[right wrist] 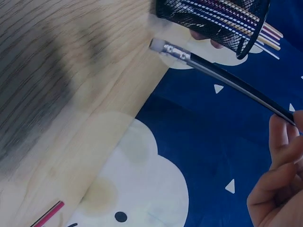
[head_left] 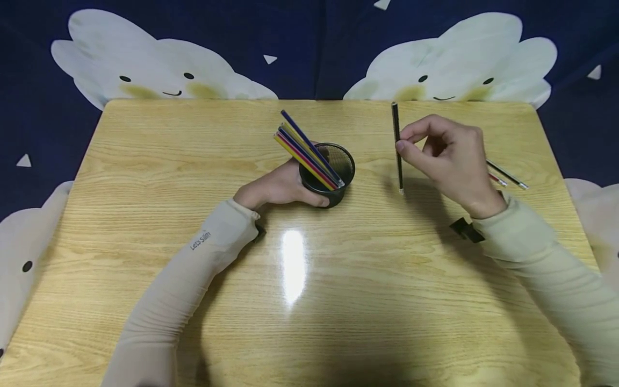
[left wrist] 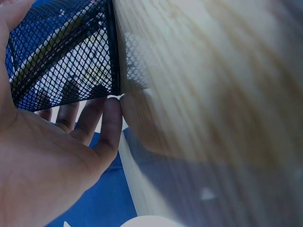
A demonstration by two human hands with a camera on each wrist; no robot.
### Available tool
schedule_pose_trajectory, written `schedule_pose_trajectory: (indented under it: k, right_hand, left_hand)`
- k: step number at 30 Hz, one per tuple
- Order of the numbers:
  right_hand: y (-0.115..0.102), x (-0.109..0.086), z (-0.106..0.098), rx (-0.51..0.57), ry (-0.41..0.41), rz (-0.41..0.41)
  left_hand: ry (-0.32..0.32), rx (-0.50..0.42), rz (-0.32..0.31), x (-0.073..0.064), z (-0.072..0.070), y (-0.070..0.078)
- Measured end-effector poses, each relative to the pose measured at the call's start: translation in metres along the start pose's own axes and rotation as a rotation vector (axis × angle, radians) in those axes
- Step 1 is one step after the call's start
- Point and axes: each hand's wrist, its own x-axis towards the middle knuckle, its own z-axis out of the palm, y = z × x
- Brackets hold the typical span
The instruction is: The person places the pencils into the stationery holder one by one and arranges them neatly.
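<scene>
A black mesh pencil cup (head_left: 333, 196) stands on the table, its near side wrapped by my left hand (head_left: 282, 183). In the left wrist view, the fingers of my left hand (left wrist: 61, 156) curl behind the mesh cup (left wrist: 61, 56). Several colored pencils (head_left: 309, 153) lean to the left inside the cup, some yellow, blue and red. To the right of it, my right hand (head_left: 450, 161) pinches a black pencil (head_left: 398, 156) between thumb and forefinger. That pencil is upright, its eraser end (right wrist: 158, 45) pointing down above the table.
Beyond my right hand, a black pencil (head_left: 510, 176) and a red pencil (head_left: 498, 179) lie on the wooden table (head_left: 362, 301). Behind the table's far edge hangs a dark blue cloth (head_left: 309, 48) with white clouds.
</scene>
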Motion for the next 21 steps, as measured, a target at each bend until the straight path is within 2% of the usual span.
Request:
schedule_pose_trajectory:
  k: [11, 15, 21]
  right_hand:
    - [-0.008, 0.005, 0.014, 0.141, 0.097, -0.078]
    - [-0.01, 0.007, 0.017, 0.197, 0.139, -0.132]
    - [-0.017, 0.009, 0.024, 0.332, 0.254, -0.194]
  left_hand:
    - [-0.012, 0.028, 0.002, 0.0, -0.001, 0.0]
    - [-0.011, 0.024, 0.008, 0.0, 0.0, 0.001]
    - [-0.008, 0.029, -0.001, 0.0, -0.001, 0.0]
